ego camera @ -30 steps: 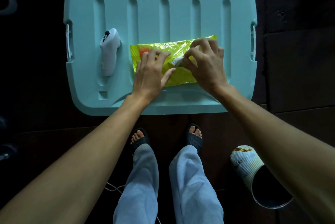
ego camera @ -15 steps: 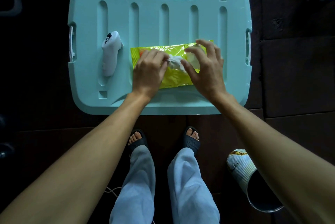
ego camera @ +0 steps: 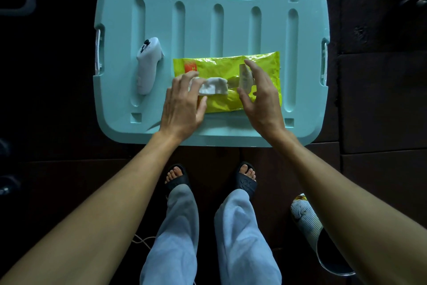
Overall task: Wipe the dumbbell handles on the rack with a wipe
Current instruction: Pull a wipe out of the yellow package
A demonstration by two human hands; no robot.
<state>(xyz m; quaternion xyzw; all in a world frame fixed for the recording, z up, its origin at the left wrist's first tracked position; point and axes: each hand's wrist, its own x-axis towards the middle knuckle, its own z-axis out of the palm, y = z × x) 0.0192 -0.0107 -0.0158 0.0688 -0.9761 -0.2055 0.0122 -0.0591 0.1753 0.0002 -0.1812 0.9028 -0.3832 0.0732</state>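
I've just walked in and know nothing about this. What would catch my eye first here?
Probably the bright yellow-green wipes pack lying on the pale teal bin lid, vivid against the dark floor. The left hand pinches a white wipe coming out of the pack, while the right hand rests on the pack by its lifted flap. A white controller lies to the left on the lid.

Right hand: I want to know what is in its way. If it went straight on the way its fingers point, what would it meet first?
Probably the lifted flap of the yellow-green wipes pack, beside the right hand; depth is unclear.
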